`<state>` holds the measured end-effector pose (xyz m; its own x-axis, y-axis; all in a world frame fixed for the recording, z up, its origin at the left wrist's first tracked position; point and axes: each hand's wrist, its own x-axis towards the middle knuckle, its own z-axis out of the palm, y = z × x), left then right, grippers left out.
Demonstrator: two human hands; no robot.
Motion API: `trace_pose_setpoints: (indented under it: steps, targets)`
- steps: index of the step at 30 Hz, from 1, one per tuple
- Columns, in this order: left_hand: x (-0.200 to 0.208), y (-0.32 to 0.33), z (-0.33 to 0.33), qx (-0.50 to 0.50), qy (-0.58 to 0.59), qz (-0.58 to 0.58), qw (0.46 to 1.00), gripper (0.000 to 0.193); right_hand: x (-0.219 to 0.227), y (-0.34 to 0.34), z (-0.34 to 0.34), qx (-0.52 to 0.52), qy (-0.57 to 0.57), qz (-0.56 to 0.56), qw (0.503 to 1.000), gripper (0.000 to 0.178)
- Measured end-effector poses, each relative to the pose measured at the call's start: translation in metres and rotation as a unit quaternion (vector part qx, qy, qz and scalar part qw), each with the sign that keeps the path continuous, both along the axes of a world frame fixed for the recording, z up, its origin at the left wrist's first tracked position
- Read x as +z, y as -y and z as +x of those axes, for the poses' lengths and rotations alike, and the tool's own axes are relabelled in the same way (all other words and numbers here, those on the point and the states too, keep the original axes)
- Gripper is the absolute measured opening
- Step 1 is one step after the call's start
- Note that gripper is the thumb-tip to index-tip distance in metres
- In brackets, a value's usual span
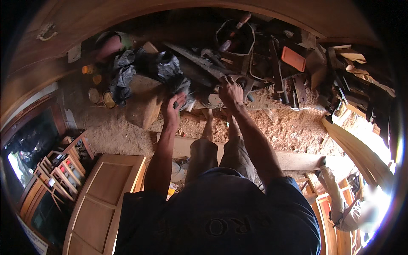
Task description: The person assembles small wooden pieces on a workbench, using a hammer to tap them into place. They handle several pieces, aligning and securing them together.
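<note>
Right hand [230, 94]: fingers curled down onto a dark, long tool [199, 63] in the clutter at the bench edge; it looks closed on the near end, though the contact point is in shadow.
Left hand [175, 106]: half open, fingers bent, touching the lower edge of a black plastic bag [144, 68]; whether it has pinched the film cannot be told.
Tool position: lies slanted from upper left toward the right hand, just beside the bag, among other dark metal pieces.
Tool handling (judged): stiff, probably heavy for its width, dusty rather than slippery; best taken near the middle of its length so it does not tip.
Bag handling (judged): soft, light, crumpled; gives under the fingers, so no firm hold there.
Nearby: a wire-rimmed bucket [236, 36] of tools behind, an orange flat block [293, 58] to the right.
Ground: sawdust [293, 127] thick below the hands; a pale wooden panel [102, 191] at lower left.
</note>
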<state>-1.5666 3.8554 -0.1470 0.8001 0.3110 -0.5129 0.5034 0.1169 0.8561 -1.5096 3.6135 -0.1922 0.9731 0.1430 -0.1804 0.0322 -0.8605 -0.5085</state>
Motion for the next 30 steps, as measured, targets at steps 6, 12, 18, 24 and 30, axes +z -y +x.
trace_pose_setpoints:
  steps: [6, 12, 18, 24, 30]
  targets:
    - [0.031, -0.011, 0.015, 0.067, -0.089, -0.191, 0.975, 0.034, -0.013, -0.065, -0.034, 0.093, -0.155, 0.227, 0.957, 0.033]
    - [0.046, -0.043, 0.028, -0.075, -0.195, -0.106, 0.972, 0.055, -0.012, -0.135, -0.059, -0.031, -0.175, 0.181, 0.967, 0.044]
    - [0.025, -0.063, 0.056, -0.146, -0.015, -0.023, 0.989, 0.045, -0.009, -0.119, -0.062, -0.05, -0.076, 0.287, 0.954, 0.023]
    - [-0.006, -0.072, 0.067, -0.375, 0.099, 0.234, 0.892, 0.016, 0.023, -0.075, -0.097, 0.212, 0.115, 0.238, 0.941, 0.026]
    - [0.0, -0.066, 0.051, -0.506, 0.16, 0.376, 0.759, 0.012, 0.02, -0.113, -0.097, 0.328, 0.084, 0.289, 0.896, 0.026]
